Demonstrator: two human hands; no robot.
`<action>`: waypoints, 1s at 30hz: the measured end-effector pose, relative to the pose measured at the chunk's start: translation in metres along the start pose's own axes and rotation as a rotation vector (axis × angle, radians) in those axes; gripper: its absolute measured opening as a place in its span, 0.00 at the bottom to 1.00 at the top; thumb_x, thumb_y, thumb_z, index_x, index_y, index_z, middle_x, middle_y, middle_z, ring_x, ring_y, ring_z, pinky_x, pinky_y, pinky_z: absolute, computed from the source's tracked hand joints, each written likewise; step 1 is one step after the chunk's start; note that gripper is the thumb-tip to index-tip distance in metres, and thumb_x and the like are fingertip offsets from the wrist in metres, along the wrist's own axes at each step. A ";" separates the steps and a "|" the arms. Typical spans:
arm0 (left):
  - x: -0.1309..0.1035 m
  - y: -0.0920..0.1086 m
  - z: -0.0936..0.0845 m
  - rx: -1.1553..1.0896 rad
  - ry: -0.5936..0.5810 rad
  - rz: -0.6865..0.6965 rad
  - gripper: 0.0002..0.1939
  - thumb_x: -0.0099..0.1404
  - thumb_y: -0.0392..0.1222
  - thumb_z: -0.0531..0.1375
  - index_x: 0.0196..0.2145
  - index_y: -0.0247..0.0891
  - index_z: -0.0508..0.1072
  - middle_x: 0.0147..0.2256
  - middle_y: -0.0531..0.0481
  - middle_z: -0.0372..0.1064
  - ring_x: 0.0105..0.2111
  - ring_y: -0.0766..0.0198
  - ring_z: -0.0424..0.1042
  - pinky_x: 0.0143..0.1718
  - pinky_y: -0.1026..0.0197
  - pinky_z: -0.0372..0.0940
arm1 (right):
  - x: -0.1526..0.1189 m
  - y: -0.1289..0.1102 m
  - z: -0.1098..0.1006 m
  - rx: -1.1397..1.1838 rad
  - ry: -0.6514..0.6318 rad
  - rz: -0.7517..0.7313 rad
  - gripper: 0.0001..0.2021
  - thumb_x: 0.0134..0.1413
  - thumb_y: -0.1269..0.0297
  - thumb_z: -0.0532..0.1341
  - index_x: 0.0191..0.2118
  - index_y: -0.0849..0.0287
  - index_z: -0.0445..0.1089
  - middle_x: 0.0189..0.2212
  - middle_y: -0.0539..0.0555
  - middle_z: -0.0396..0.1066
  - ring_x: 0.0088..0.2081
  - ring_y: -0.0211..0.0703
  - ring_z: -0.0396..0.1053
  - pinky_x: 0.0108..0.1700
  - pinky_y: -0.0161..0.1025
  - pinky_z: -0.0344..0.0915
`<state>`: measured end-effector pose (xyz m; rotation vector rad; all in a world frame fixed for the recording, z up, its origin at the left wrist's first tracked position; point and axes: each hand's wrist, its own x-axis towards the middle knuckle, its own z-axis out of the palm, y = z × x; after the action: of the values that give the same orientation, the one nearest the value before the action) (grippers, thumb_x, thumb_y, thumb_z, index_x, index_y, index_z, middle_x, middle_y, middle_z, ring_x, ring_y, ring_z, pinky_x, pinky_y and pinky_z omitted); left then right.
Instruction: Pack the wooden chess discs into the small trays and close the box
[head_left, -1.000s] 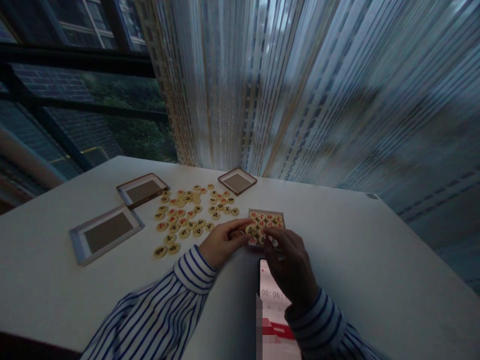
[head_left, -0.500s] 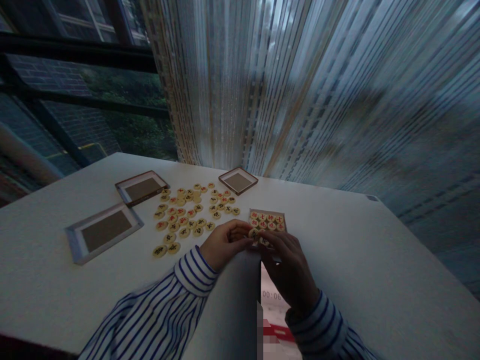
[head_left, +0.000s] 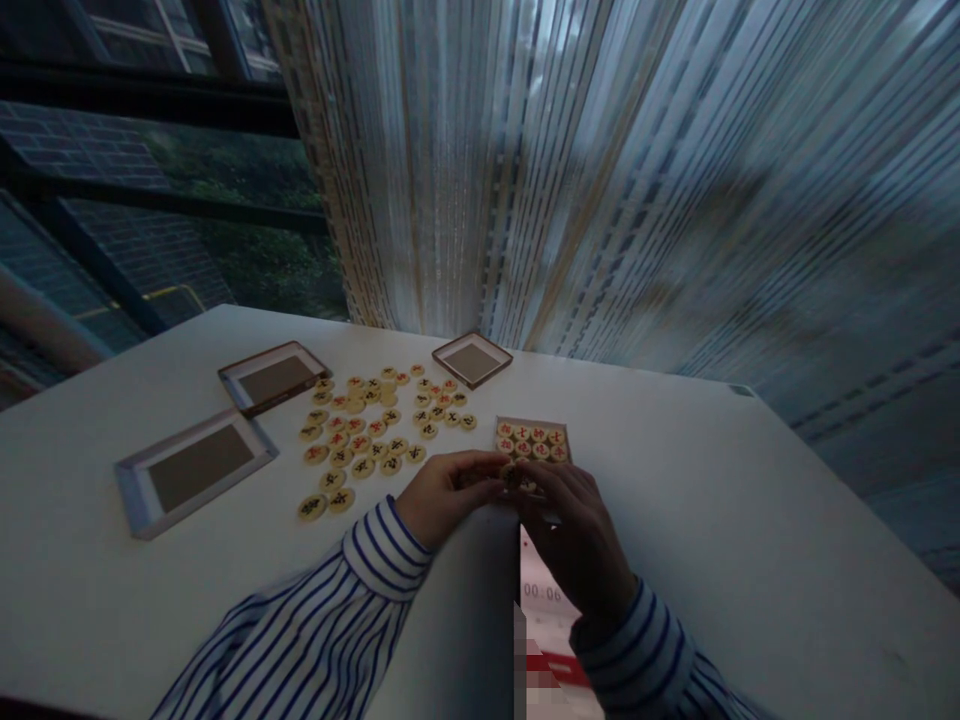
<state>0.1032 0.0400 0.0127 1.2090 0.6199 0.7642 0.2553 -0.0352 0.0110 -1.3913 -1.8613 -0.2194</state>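
White table before us, a shallow tray on its left. Our left hand and right hand meet over a smaller box containing red-marked discs; between their fingertips sits one dark disc, though we cannot tell which hand grips it.

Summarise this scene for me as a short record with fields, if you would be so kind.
Left hand: fingers at the near left of the open box; grip unclear
Right hand: fingertips by a disc between the hands; grip unclear
Box contents: red-marked discs in rows, nearer part hidden
Loose discs: left of the box, red and black markings
Shallow trays: three; two leftmost, one farther back
Phone: nearest, partly covered by right hand
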 end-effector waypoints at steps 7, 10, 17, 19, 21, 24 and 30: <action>0.000 -0.001 -0.001 0.033 0.022 0.014 0.16 0.46 0.40 0.67 0.35 0.34 0.75 0.34 0.45 0.76 0.35 0.58 0.73 0.40 0.55 0.68 | 0.001 -0.002 -0.001 0.005 -0.018 0.015 0.11 0.53 0.67 0.58 0.44 0.58 0.66 0.38 0.56 0.72 0.41 0.45 0.68 0.43 0.45 0.63; 0.000 -0.002 0.000 -0.006 0.019 0.012 0.17 0.45 0.40 0.67 0.35 0.34 0.74 0.32 0.46 0.76 0.33 0.60 0.73 0.38 0.57 0.68 | 0.001 -0.002 -0.001 0.006 -0.023 0.014 0.12 0.53 0.67 0.58 0.45 0.57 0.65 0.38 0.56 0.72 0.41 0.45 0.68 0.43 0.45 0.63; 0.000 -0.002 0.001 0.007 -0.004 0.016 0.16 0.45 0.41 0.67 0.33 0.33 0.72 0.32 0.46 0.75 0.33 0.61 0.73 0.37 0.57 0.67 | 0.001 -0.001 0.000 0.025 -0.033 0.006 0.13 0.52 0.69 0.59 0.45 0.59 0.65 0.38 0.56 0.73 0.40 0.45 0.68 0.43 0.44 0.62; 0.000 -0.002 0.001 0.029 -0.006 0.015 0.16 0.46 0.42 0.67 0.33 0.34 0.72 0.32 0.46 0.75 0.33 0.60 0.73 0.38 0.56 0.67 | 0.001 0.000 0.000 0.034 -0.031 0.007 0.12 0.52 0.68 0.59 0.45 0.58 0.65 0.38 0.55 0.73 0.40 0.45 0.68 0.43 0.45 0.62; 0.000 -0.001 0.001 0.046 -0.004 0.016 0.16 0.46 0.42 0.67 0.33 0.34 0.72 0.32 0.46 0.75 0.33 0.60 0.73 0.38 0.56 0.67 | 0.001 0.000 0.000 0.042 -0.033 0.008 0.12 0.53 0.67 0.59 0.45 0.58 0.65 0.38 0.55 0.73 0.40 0.44 0.69 0.43 0.45 0.62; -0.001 0.000 0.002 0.074 -0.005 0.015 0.15 0.46 0.42 0.66 0.33 0.34 0.72 0.31 0.46 0.75 0.32 0.61 0.73 0.38 0.57 0.67 | 0.001 0.000 0.000 0.051 -0.050 0.011 0.12 0.52 0.66 0.60 0.44 0.57 0.65 0.37 0.54 0.73 0.39 0.44 0.69 0.43 0.45 0.61; 0.001 0.000 -0.003 0.149 0.182 0.051 0.17 0.46 0.44 0.66 0.34 0.34 0.73 0.31 0.46 0.74 0.31 0.63 0.72 0.34 0.60 0.66 | 0.003 0.007 -0.002 -0.004 -0.017 0.033 0.09 0.51 0.67 0.59 0.41 0.57 0.66 0.35 0.53 0.74 0.37 0.44 0.70 0.43 0.45 0.61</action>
<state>0.1022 0.0425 0.0118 1.3045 0.8097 0.8896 0.2622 -0.0313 0.0118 -1.4302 -1.8511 -0.1952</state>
